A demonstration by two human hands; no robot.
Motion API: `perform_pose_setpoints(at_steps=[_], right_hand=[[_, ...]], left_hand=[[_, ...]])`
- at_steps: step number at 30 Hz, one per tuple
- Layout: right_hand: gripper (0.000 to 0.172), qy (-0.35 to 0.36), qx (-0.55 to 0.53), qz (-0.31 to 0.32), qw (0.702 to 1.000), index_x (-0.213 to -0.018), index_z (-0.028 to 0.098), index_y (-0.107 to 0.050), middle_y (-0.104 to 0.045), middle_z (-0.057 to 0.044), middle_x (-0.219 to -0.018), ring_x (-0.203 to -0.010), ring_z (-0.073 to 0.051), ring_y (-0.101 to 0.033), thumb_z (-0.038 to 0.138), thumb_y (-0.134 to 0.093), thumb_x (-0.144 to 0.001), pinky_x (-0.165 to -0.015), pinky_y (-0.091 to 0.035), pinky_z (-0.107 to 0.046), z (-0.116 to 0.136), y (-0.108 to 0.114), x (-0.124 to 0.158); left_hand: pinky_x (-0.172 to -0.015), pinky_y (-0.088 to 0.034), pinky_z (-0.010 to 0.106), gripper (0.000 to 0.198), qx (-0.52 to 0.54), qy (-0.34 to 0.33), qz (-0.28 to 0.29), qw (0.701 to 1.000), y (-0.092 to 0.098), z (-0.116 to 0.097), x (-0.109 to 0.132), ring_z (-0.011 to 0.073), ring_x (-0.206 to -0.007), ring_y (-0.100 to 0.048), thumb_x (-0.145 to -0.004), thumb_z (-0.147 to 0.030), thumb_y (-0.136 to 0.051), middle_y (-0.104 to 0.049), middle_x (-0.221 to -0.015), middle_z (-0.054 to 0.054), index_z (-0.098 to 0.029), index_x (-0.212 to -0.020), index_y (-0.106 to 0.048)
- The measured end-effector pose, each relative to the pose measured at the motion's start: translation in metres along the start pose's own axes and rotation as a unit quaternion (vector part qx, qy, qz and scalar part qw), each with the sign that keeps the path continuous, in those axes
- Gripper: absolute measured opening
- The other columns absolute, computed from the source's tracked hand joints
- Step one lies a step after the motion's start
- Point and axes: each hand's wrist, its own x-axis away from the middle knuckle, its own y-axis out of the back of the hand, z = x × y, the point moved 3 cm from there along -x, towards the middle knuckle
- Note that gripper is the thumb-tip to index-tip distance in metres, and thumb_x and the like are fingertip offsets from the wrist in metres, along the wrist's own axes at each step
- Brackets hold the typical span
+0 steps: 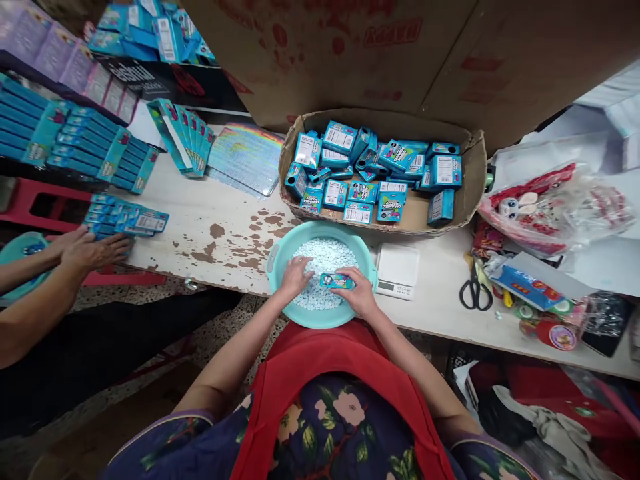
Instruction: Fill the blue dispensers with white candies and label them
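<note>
A light turquoise basin (274,288) holds a bed of small white candies (327,252) and overlaps the table's front edge. Inside it, my right hand (359,293) grips a small blue candy box (334,281) between thumb and fingers, lying sideways just above the candies. My left hand (296,277) is at the basin's left, fingertips down at the candies and thumb apart from the fingers. Behind the basin stands a cut-down cardboard box (415,227) with many similar blue candy boxes (390,192).
Right of the basin sits a white digital scale (399,267). Farther right lie black scissors (475,291) and plastic bags (565,207). Iridescent sheets (245,160) lie left of the carton. Another person's hands (95,252) touch stacked blue packs (127,217).
</note>
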Motion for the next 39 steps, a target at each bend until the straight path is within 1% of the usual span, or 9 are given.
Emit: perform_pose_setpoints(at_steps=[4, 8, 15, 21, 25, 28, 32, 36, 39], right_hand=[[0.039, 0.007, -0.01, -0.051, 0.999, -0.096, 0.024, -0.066, -0.065, -0.004, -0.099, -0.095, -0.021, -0.062, 0.038, -0.081, -0.063, -0.087, -0.05, -0.037, 0.021, 0.032, 0.008], [0.041, -0.012, 0.031, -0.26, 0.965, -0.097, 0.02, -0.063, -0.064, -0.003, -0.094, -0.087, -0.019, -0.061, 0.037, -0.08, -0.063, -0.081, -0.051, -0.034, 0.019, 0.096, 0.017], [0.048, -0.075, 0.089, -0.391, 0.913, -0.095, 0.016, -0.061, -0.061, -0.003, -0.092, -0.087, -0.019, -0.059, 0.042, -0.079, -0.059, -0.085, -0.049, -0.038, -0.052, 0.148, 0.001], [0.051, -0.04, 0.141, -0.342, 0.928, -0.105, 0.016, -0.058, -0.059, -0.008, -0.104, -0.102, -0.024, -0.057, 0.045, -0.074, -0.066, -0.092, -0.047, -0.045, -0.06, 0.15, -0.006], [0.075, 0.071, 0.228, -0.345, 0.908, -0.13, 0.019, -0.043, -0.043, -0.015, -0.133, -0.129, -0.031, -0.039, 0.041, -0.077, -0.067, -0.107, -0.033, -0.054, -0.012, 0.139, 0.015], [0.081, 0.105, 0.168, -0.219, 0.955, -0.135, 0.022, -0.037, -0.045, -0.014, -0.134, -0.127, -0.03, -0.043, 0.042, -0.078, -0.067, -0.104, -0.038, -0.05, 0.021, 0.099, 0.022], [0.051, 0.002, 0.074, 0.056, 0.996, -0.111, 0.02, -0.056, -0.064, -0.005, -0.096, -0.087, -0.023, -0.063, 0.049, -0.071, -0.071, -0.075, -0.054, -0.035, 0.019, 0.025, 0.02], [0.034, 0.042, 0.129, 0.012, 0.991, -0.099, 0.02, -0.057, -0.063, -0.006, -0.089, -0.082, -0.022, -0.062, 0.043, -0.066, -0.077, -0.072, -0.052, -0.034, -0.01, -0.007, 0.03], [0.035, 0.13, 0.172, -0.085, 0.973, -0.11, 0.021, -0.052, -0.064, -0.009, -0.097, -0.091, -0.023, -0.063, 0.036, -0.063, -0.081, -0.08, -0.052, -0.036, -0.024, -0.015, 0.041]], left_hand=[[-0.091, -0.043, 0.038, 0.025, -0.17, -0.149, -0.038, 0.973, 0.021, -0.041, -0.042, 0.0244, -0.101, -0.058, -0.087, -0.036, -0.052, -0.064, -0.109, 0.009, -0.022, -0.106, -0.062], [-0.096, -0.037, 0.044, 0.031, -0.314, -0.172, -0.153, 0.921, 0.046, -0.097, -0.134, 0.0288, -0.113, -0.047, -0.085, -0.03, -0.057, -0.057, -0.119, 0.015, -0.017, -0.113, -0.056], [-0.096, -0.026, 0.058, 0.016, -0.333, -0.096, -0.177, 0.921, 0.045, -0.087, -0.229, 0.0323, -0.115, -0.039, -0.076, -0.02, -0.067, -0.059, -0.1, 0.017, -0.017, -0.072, -0.051], [-0.086, -0.04, 0.05, 0.023, -0.287, -0.11, -0.215, 0.927, 0.057, -0.102, -0.194, 0.0274, -0.103, -0.051, -0.069, -0.025, -0.071, -0.052, -0.109, 0.012, -0.017, -0.078, -0.051], [-0.081, -0.042, 0.04, 0.016, -0.243, -0.248, -0.226, 0.91, 0.073, -0.135, -0.108, 0.0182, -0.097, -0.052, -0.077, -0.019, -0.064, -0.05, -0.098, 0.005, -0.019, -0.088, -0.052], [-0.077, -0.046, 0.036, 0.017, -0.216, -0.329, -0.047, 0.918, 0.052, -0.144, -0.029, 0.0178, -0.092, -0.054, -0.079, -0.025, -0.064, -0.054, -0.091, 0.004, -0.02, -0.09, -0.052], [-0.086, -0.049, 0.034, 0.019, -0.153, -0.24, 0.251, 0.925, 0.013, -0.105, 0.023, 0.0179, -0.102, -0.056, -0.087, -0.034, -0.053, -0.059, -0.106, 0.004, -0.023, -0.102, -0.052], [-0.099, -0.04, 0.044, 0.045, -0.269, -0.1, 0.153, 0.946, 0.004, -0.03, -0.005, 0.0271, -0.124, -0.045, -0.09, -0.044, -0.044, -0.05, -0.131, 0.013, -0.021, -0.129, -0.042], [-0.102, -0.032, 0.053, 0.058, -0.443, -0.037, 0.14, 0.885, -0.014, 0.015, -0.012, 0.038, -0.131, -0.033, -0.088, -0.047, -0.045, -0.038, -0.141, 0.02, -0.016, -0.136, -0.04]])
